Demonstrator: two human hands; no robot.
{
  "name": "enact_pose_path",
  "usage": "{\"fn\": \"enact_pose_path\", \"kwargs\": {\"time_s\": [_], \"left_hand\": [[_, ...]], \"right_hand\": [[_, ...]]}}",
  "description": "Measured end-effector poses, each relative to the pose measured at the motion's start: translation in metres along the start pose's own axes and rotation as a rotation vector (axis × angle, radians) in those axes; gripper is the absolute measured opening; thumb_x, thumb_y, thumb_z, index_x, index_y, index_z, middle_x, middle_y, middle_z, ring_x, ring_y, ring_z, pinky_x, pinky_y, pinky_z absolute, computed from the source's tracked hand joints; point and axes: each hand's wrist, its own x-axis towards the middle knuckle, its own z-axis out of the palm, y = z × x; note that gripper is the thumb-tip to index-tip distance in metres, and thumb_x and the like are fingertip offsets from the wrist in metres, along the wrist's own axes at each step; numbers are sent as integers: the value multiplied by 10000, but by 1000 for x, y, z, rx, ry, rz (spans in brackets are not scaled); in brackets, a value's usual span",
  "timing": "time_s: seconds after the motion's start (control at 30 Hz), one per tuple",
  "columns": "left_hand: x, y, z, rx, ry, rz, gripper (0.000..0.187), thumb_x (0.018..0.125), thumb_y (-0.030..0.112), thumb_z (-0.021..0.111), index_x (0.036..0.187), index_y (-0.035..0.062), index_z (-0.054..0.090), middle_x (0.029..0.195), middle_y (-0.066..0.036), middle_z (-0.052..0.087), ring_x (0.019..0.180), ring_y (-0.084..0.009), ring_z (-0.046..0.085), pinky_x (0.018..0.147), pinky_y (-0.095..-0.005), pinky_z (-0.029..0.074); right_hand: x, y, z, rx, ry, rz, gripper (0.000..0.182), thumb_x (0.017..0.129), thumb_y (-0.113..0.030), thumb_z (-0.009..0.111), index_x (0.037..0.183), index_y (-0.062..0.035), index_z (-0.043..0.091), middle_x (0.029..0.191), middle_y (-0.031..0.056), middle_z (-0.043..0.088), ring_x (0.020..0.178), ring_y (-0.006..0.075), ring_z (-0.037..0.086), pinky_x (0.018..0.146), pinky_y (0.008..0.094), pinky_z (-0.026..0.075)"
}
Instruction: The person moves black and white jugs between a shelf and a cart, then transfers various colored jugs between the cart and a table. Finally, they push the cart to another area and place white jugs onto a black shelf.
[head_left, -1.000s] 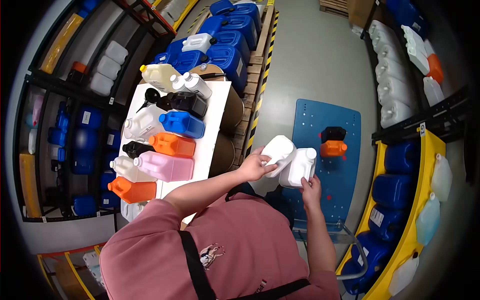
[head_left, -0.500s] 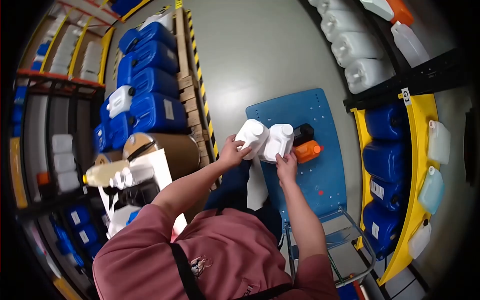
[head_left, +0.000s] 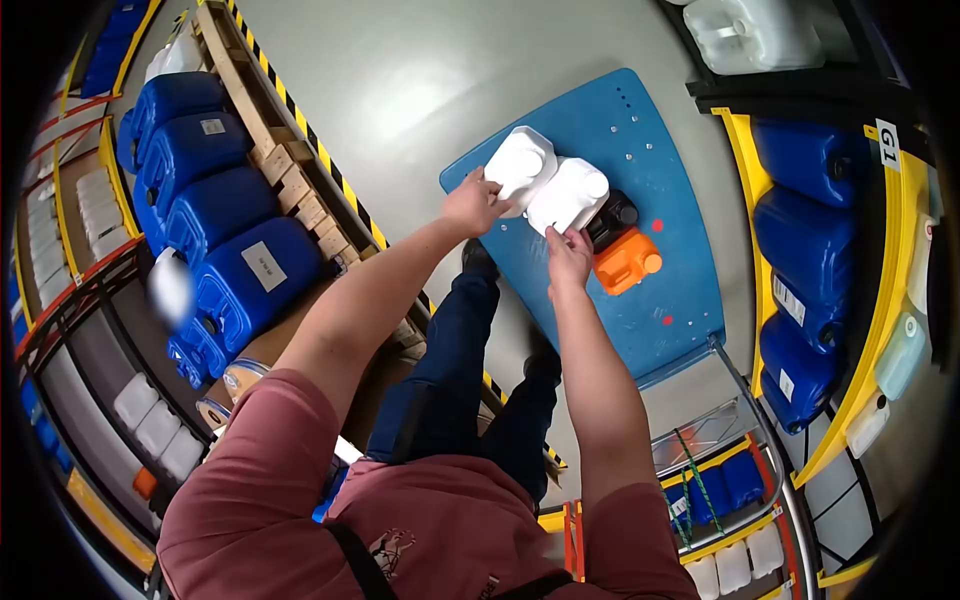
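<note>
Two white jugs are side by side over the blue cart platform [head_left: 685, 270]. My left hand [head_left: 475, 203] grips the left white jug [head_left: 520, 165] at its near left side. On the near edge of the right white jug [head_left: 568, 195], my right hand [head_left: 568, 257] has its fingers closed. Just right of that jug sits a black bottle [head_left: 612, 218], partly hidden. An orange jug [head_left: 627, 262] lies beside the black one, near my right hand. Whether the white jugs touch the platform is hard to tell.
Large blue canisters [head_left: 240, 280] stand along a wooden pallet [head_left: 290, 185] at the left. A yellow-framed shelf [head_left: 750, 190] with blue canisters rises at the right. The cart's metal handle [head_left: 755, 410] is at the lower right.
The view has shifted and turned. Both hands and the two white jugs now sit nearer the far left part of the platform, still together. The black and orange containers remain beside them.
</note>
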Motion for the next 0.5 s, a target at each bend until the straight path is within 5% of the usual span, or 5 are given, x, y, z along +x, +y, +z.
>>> {"fn": "enact_pose_path", "kwargs": {"time_s": [0.13, 0.3, 0.37, 0.5], "left_hand": [[53, 11, 13, 144, -183, 21, 456, 972, 408, 586, 1306, 105, 650, 1540, -172, 439, 1422, -319, 432, 1108, -442, 431], [89, 20, 29, 215, -152, 31, 459, 979, 383, 576, 1333, 92, 601, 1522, -126, 462, 1348, -353, 503, 1068, -462, 463], [95, 24, 20, 224, -204, 34, 463, 968, 358, 591, 1364, 118, 575, 1553, -222, 377, 1245, -383, 586, 1049, -464, 485], [79, 17, 4, -38, -152, 50, 539, 953, 384, 622, 1383, 76, 518, 1512, -198, 425, 1262, -386, 562, 1060, -452, 471]], "right_hand": [[25, -6, 0, -70, -23, 163, 322, 896, -219, 741, 1118, 10, 692, 1442, 113, 472, 1153, 217, 584, 931, 350, 483], [14, -32, -2, 17, -166, 291, 470, 903, -231, 702, 1306, -16, 590, 1278, 107, 606, 1150, 229, 588, 924, 356, 491], [12, -28, -8, 30, -149, 301, 495, 899, -223, 704, 1331, -18, 574, 1301, 119, 599, 1160, 237, 589, 933, 360, 494], [-3, 1, -37, -203, -192, 95, 517, 895, -201, 698, 1362, -26, 563, 1346, 149, 586, 1188, 255, 595, 953, 371, 505]]}}
